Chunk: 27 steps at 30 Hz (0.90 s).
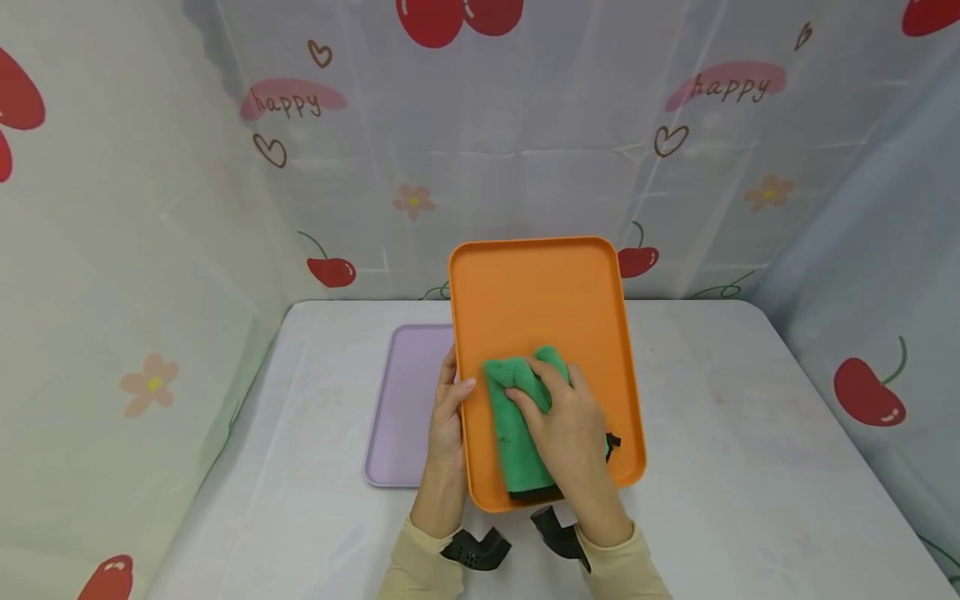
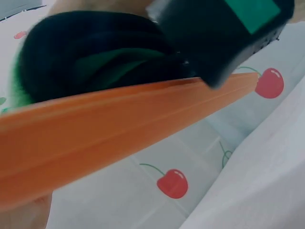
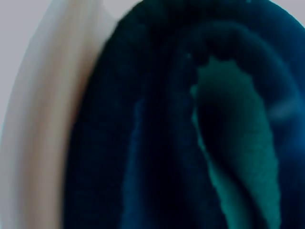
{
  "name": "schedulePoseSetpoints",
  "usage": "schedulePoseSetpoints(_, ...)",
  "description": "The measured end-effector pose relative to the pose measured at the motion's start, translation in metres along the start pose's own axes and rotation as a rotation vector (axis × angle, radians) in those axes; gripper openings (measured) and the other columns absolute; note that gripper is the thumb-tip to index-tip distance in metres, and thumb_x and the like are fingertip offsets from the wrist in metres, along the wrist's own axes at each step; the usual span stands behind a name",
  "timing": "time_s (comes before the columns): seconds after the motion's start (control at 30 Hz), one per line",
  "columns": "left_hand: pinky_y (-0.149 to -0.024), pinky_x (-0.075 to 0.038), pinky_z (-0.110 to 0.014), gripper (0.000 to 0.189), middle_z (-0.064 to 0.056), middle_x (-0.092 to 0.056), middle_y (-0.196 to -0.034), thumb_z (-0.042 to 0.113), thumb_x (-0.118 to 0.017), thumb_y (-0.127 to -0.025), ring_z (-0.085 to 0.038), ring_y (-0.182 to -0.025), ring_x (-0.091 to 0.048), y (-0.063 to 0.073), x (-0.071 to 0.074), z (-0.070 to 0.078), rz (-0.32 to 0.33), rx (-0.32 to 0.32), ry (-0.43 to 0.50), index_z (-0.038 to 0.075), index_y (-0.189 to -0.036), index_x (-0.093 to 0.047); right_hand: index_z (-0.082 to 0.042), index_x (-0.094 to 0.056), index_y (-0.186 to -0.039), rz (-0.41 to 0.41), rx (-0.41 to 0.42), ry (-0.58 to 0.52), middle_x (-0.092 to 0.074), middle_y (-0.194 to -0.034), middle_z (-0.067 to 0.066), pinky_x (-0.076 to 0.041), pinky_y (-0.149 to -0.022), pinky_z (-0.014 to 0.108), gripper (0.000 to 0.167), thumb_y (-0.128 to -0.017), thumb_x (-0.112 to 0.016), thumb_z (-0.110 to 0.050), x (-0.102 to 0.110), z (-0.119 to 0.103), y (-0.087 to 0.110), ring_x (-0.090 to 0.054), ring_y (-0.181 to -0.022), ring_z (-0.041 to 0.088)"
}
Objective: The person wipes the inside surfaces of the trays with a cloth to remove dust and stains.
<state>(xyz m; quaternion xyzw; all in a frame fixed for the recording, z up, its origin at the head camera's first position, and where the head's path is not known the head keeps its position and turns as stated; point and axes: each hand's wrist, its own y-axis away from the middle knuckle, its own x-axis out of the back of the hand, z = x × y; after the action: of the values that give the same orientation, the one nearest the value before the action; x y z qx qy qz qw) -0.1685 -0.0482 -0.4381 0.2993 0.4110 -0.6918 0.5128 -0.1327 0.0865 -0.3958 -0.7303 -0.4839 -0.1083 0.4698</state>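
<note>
An orange tray (image 1: 538, 292) is held tilted up toward the head camera, over the table. My left hand (image 1: 446, 429) grips its left edge, with the thumb over the rim and the other fingers largely hidden behind. Against the lower half of the tray's face lies a folded green cloth (image 1: 517, 437) with a dark border. My right hand (image 1: 572, 429) bunches the cloth's upper part between thumb and fingers. The left wrist view shows the tray's side (image 2: 124, 124) below the dark cloth edge (image 2: 90, 47). Rolled cloth layers (image 3: 238, 109) fill the right wrist view.
A purple tray (image 1: 397, 408) lies flat on the white table (image 1: 735, 433), partly covered from view by the orange tray. Black wrist devices (image 1: 478, 550) sit at both sleeves. Cherry-printed curtains (image 1: 495, 150) stand behind and at the sides.
</note>
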Motion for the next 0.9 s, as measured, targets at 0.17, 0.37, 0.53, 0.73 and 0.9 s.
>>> schedulePoseSetpoints(0.17,-0.089,-0.054,-0.025,0.054,0.003,-0.065,-0.119,-0.007,-0.031,-0.091,-0.012,-0.106,-0.063,0.000,-0.001,0.002,0.045,0.014,0.000,0.021,-0.130,-0.056,-0.010,-0.072,-0.114,0.005,-0.074,-0.005,-0.060,-0.087,0.014,-0.053,-0.058,0.041,0.043,-0.076,-0.083,-0.027,0.008,0.014,-0.002,-0.058,-0.070,0.027)
schedulePoseSetpoints(0.37,-0.086,-0.054,-0.025,0.055,0.004,-0.066,-0.116,-0.008,-0.032,-0.090,-0.012,-0.103,-0.064,0.000,0.000,0.003,0.043,0.003,-0.010,0.023,-0.129,-0.056,-0.004,-0.071,-0.114,0.017,-0.159,0.014,-0.064,-0.096,0.024,-0.053,-0.068,0.051,0.044,-0.077,-0.083,-0.025,0.022,0.035,-0.006,-0.061,-0.082,0.037)
schedulePoseSetpoints(0.53,-0.086,-0.054,-0.024,0.057,0.004,-0.066,-0.116,-0.010,-0.034,-0.090,-0.012,-0.102,-0.065,-0.002,0.003,0.004,0.021,-0.021,-0.007,0.022,-0.130,-0.057,-0.001,-0.068,-0.118,-0.004,-0.258,0.075,-0.063,-0.095,0.027,-0.048,-0.067,0.050,0.044,-0.082,-0.078,-0.025,0.035,0.049,-0.009,-0.058,-0.081,0.038)
schedulePoseSetpoints(0.73,-0.087,-0.055,-0.024,0.056,0.003,-0.068,-0.117,-0.009,-0.036,-0.090,-0.012,-0.102,-0.066,-0.002,0.003,0.003,0.021,-0.010,0.003,0.022,-0.131,-0.058,0.000,-0.067,-0.119,-0.015,-0.286,0.090,-0.063,-0.093,0.026,-0.046,-0.065,0.049,0.044,-0.084,-0.076,-0.025,0.039,0.055,-0.008,-0.057,-0.079,0.038)
schedulePoseSetpoints(0.9,-0.088,-0.054,-0.025,0.058,0.002,-0.067,-0.117,-0.009,-0.032,-0.089,-0.013,-0.102,-0.065,-0.002,0.001,0.003,0.029,0.003,0.008,0.021,-0.131,-0.057,0.000,-0.066,-0.120,-0.023,-0.312,0.085,-0.063,-0.094,0.026,-0.046,-0.067,0.049,0.045,-0.085,-0.075,-0.026,0.038,0.056,-0.007,-0.056,-0.080,0.038)
